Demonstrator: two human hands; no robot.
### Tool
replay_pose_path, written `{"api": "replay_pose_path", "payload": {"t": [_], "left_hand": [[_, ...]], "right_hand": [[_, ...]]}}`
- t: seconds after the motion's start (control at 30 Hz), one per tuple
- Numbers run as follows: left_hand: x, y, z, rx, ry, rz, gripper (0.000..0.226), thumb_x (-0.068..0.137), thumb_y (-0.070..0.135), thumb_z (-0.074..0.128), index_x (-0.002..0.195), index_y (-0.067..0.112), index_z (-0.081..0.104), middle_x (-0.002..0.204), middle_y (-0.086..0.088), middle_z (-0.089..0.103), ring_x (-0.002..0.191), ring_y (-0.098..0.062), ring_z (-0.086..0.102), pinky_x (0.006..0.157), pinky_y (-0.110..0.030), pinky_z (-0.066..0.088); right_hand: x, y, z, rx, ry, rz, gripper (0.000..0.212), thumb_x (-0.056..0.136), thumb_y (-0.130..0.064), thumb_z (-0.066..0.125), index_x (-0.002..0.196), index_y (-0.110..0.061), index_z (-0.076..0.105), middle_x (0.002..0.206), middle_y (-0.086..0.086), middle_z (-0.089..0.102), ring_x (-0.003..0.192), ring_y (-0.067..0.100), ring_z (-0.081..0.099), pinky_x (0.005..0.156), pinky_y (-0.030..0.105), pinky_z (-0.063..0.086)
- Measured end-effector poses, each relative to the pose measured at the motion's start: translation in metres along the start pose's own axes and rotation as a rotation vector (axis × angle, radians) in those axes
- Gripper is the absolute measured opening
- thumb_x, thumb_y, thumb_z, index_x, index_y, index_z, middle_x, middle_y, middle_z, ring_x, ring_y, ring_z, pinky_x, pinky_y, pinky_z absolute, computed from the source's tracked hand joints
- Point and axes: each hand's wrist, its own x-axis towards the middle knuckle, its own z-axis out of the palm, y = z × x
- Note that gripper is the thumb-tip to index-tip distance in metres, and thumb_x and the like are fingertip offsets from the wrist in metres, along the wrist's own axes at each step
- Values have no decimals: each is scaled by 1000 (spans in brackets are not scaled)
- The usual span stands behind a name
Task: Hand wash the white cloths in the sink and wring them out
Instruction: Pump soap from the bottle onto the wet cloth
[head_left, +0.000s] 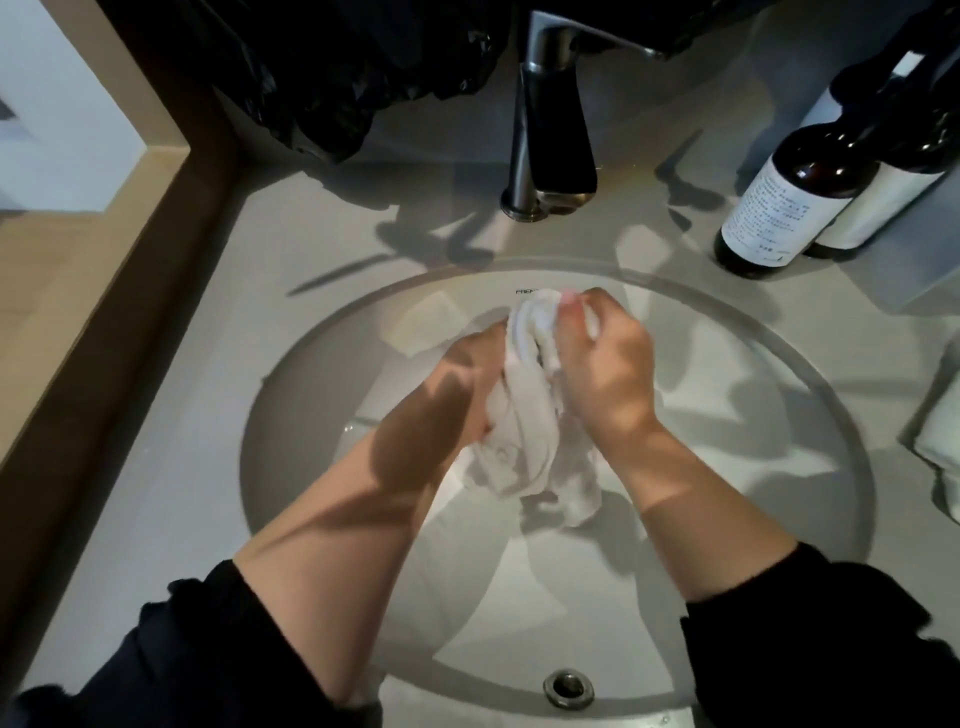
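A bunched, wet white cloth (524, 415) hangs over the middle of the round white sink (291, 395). My left hand (467, 384) grips it from the left side. My right hand (608, 369) grips it from the right, its fingers curled round the cloth's upper end. The cloth's lower end dangles between my wrists. Another white cloth (940, 431) lies folded on the counter at the right edge, partly out of frame.
A dark metal tap (550, 135) stands behind the sink. Two dark bottles with white labels (779, 208) stand at the back right. A black plastic bag (353, 67) hangs at the back left. An overflow hole (569, 687) sits at the sink's near rim.
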Motion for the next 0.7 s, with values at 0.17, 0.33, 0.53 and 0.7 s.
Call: {"api": "replay_pose_path", "payload": {"t": [0.17, 0.33, 0.53, 0.7], "left_hand": [[23, 0, -16, 725, 239, 230, 26, 98, 31, 47, 102, 11, 64, 106, -9, 63, 101, -27, 58, 74, -23, 37], [40, -22, -28, 1180, 183, 158, 49, 93, 40, 50, 138, 22, 41, 139, -5, 47, 128, -26, 43, 104, -35, 37], [45, -51, -28, 1175, 118, 72, 62, 88, 42, 55, 142, 21, 32, 143, -9, 31, 132, -31, 34, 103, -39, 35], [40, -52, -26, 1048, 171, 171, 59, 87, 38, 62, 138, 19, 40, 139, -9, 39, 126, -32, 42, 101, -39, 40]], "right_hand": [[33, 32, -33, -496, -459, 288, 39, 95, -39, 46, 70, -13, 60, 72, 4, 58, 78, 29, 56, 69, 29, 40], [35, 39, -35, -546, -433, 211, 18, 92, -22, 54, 100, -19, 69, 115, 8, 62, 108, 27, 58, 93, 28, 47], [35, -35, -52, 807, -128, 389, 27, 91, 11, 44, 99, -8, 61, 87, 12, 67, 78, 23, 65, 74, 31, 50], [51, -94, -75, 1005, -201, 321, 39, 89, 13, 30, 115, -4, 54, 103, 9, 65, 91, 17, 63, 74, 27, 50]]}}
